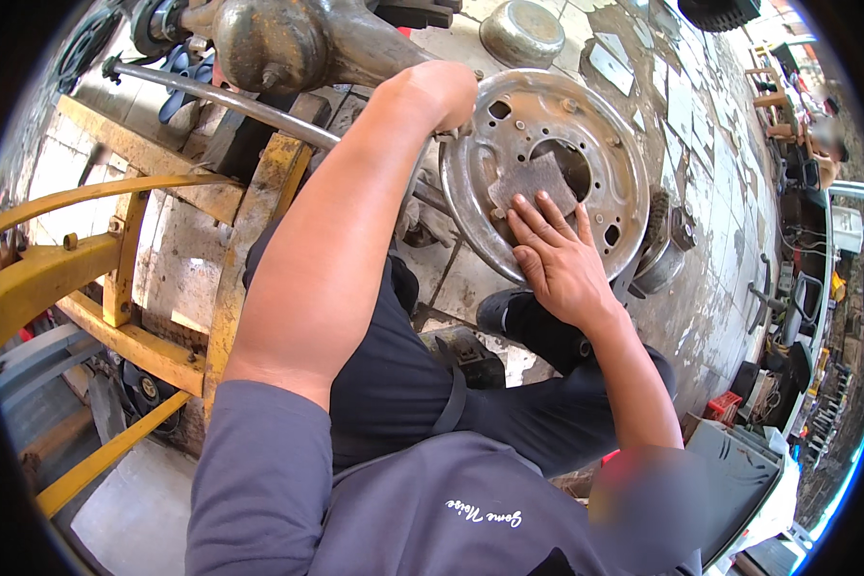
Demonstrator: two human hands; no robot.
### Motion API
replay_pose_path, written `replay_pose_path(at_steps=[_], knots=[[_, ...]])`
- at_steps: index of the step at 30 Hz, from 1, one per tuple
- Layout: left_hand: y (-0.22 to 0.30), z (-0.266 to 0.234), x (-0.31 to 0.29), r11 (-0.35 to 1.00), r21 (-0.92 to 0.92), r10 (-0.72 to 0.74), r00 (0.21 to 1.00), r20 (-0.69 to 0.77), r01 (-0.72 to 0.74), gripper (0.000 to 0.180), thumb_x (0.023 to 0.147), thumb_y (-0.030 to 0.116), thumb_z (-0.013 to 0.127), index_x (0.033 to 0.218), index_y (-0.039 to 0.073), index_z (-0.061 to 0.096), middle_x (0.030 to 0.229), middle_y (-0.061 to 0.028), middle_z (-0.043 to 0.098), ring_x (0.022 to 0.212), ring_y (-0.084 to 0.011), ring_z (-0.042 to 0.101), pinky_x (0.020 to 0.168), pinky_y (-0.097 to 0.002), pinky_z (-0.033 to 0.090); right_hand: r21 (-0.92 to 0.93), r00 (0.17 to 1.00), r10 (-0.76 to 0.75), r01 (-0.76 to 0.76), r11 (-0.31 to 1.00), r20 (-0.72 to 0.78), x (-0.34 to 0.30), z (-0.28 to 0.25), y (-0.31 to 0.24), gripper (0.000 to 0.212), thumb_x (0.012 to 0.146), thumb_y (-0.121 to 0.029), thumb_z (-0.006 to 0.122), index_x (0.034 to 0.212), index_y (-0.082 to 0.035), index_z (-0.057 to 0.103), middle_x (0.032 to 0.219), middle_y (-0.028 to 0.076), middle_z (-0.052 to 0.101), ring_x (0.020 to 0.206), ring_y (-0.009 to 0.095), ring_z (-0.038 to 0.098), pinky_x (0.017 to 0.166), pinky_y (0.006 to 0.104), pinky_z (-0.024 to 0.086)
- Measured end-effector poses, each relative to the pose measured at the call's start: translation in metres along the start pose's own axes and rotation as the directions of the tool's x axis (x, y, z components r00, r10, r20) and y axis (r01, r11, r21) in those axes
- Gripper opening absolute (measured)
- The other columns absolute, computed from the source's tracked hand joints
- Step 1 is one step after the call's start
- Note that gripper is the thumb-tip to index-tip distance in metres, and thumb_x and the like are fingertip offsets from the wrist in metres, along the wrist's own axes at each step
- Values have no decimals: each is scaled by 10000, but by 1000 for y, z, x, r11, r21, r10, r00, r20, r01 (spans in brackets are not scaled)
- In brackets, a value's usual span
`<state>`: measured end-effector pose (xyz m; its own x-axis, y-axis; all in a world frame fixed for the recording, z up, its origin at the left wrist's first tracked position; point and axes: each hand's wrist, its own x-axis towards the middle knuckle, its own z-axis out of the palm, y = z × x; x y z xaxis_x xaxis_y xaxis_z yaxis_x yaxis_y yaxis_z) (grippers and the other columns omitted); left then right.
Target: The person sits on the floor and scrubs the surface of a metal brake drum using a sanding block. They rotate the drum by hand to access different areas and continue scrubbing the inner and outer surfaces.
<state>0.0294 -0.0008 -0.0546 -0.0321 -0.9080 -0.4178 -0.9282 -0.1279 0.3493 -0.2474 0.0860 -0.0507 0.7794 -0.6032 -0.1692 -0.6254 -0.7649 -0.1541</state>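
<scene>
A bare, worn steel wheel rim (627, 182) with a round centre hole, bolt holes and slots stands tilted in front of me. My right hand (559, 254) lies flat on its face with fingers spread. Under those fingertips is a grey, rough piece of sandpaper (533, 184), partly covering the centre hole. My left hand (444, 94) is bent over the rim's upper left edge and closed on it. Most of the left fingers are hidden behind the wrist and the rim.
A heavy metal axle housing (274, 43) and a long steel rod (221, 99) lie at the upper left. Below them stands a yellow metal frame (58, 274). A round metal pan (522, 34) rests on the tiled floor. Tools and parts line the right side, near a red crate (723, 407).
</scene>
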Motion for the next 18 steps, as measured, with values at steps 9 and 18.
replay_pose_path(at_steps=[9, 18], knots=[[0, -2, -5, 1000, 7, 28, 1000, 4, -28, 294, 1014, 255, 568, 1196, 71, 709, 1169, -188, 712, 1086, -364, 680, 949, -468, 526, 26, 999, -6, 5, 1000, 38, 8, -3, 3, 485, 1092, -371, 365, 1464, -113, 540, 1605, 35, 422, 1528, 301, 288, 1217, 650, 149], [4, -7, -9, 999, 34, 32, 999, 13, -33, 311, 1022, 266, 560, 1224, 76, 701, 1174, -189, 712, 1098, -366, 673, 956, -459, 522, 16, 999, -36, 36, 999, 16, 20, -2, 5, 470, 1086, -351, 388, 1473, -126, 533, 1602, 33, 428, 1517, 298, 315, 1228, 632, 145]])
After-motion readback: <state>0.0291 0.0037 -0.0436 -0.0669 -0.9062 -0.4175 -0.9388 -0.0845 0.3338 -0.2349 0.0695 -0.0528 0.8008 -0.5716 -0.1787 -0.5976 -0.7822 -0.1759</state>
